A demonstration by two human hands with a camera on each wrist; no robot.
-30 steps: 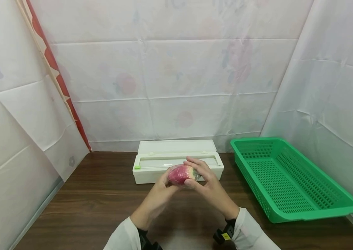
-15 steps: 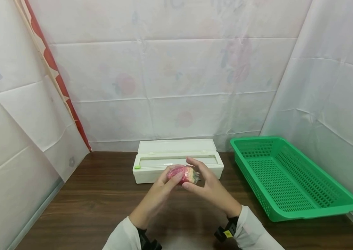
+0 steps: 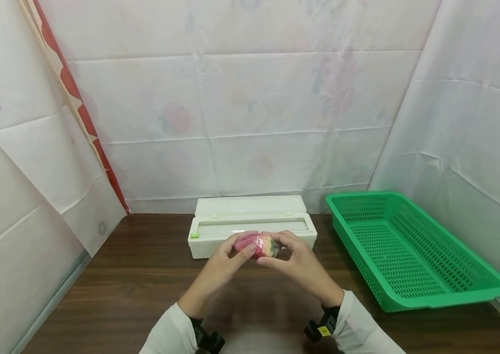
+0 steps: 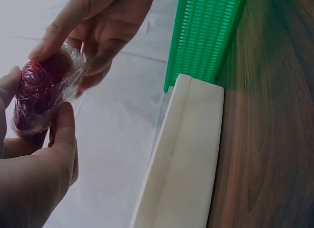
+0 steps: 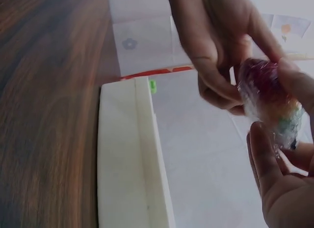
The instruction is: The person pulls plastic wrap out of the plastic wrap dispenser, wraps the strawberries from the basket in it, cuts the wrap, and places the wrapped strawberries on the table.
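Observation:
A pinkish-red fruit (image 3: 254, 242) with a yellow-green end is wrapped in clear cling film, held up between both hands in front of the white box. Its exact kind is hard to tell. My left hand (image 3: 218, 270) grips the red end, thumb on the near side. At the yellow-green end, my right hand (image 3: 303, 269) pinches the fruit and its film with thumb and fingers. In the left wrist view, loose crinkled film shows on the fruit (image 4: 41, 93) beside the right fingers. The right wrist view shows the fruit (image 5: 265, 83) between both hands.
Behind the hands stands a white cling film dispenser (image 3: 201, 250) with its lid raised and a small green slider (image 3: 194, 235) at its left. A green perforated basket (image 3: 445, 305) stands to the right on the dark wooden table (image 3: 135, 295). White printed sheets (image 3: 250, 98) enclose the table.
The left thumb has moved onto the near side of the fruit. My right fingers, raised off the fruit half a second ago, have come down onto its yellow-green end.

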